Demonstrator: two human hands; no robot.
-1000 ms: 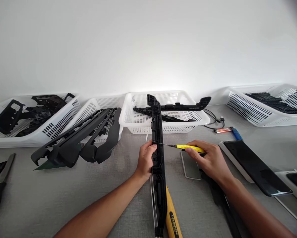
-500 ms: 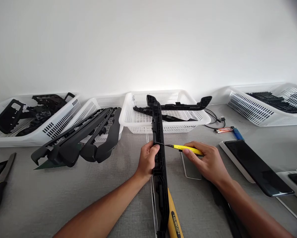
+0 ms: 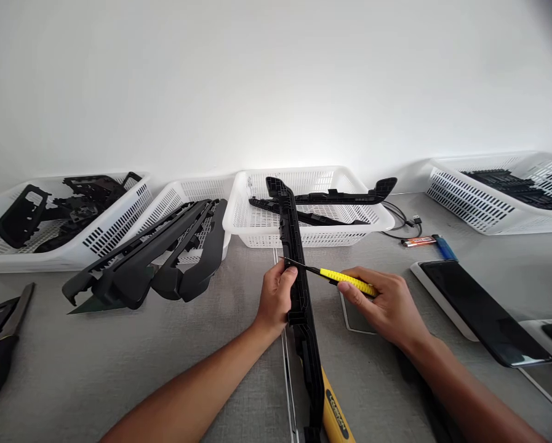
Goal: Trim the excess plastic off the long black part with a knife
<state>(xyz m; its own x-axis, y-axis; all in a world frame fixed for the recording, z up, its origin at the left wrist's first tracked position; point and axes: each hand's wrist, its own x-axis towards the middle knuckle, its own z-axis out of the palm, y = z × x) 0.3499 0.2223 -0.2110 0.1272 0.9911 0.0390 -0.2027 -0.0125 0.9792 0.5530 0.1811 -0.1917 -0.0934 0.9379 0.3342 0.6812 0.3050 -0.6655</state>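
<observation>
The right hand (image 3: 389, 301) grips a yellow craft knife (image 3: 343, 279) pointing leftward, crosswise to the long black plastic trim (image 3: 298, 301) the left hand (image 3: 274, 296) clasps.

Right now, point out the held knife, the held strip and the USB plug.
Held knife (image 3: 335, 276): head view, on its yellow handle.
Held strip (image 3: 299, 300): head view, mid-length, just below the thumb.
USB plug (image 3: 416, 219): head view, on the plug's body.

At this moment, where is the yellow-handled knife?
In the head view, right of centre: the yellow-handled knife is in the right hand, its blade across the long black plastic strip.
</observation>
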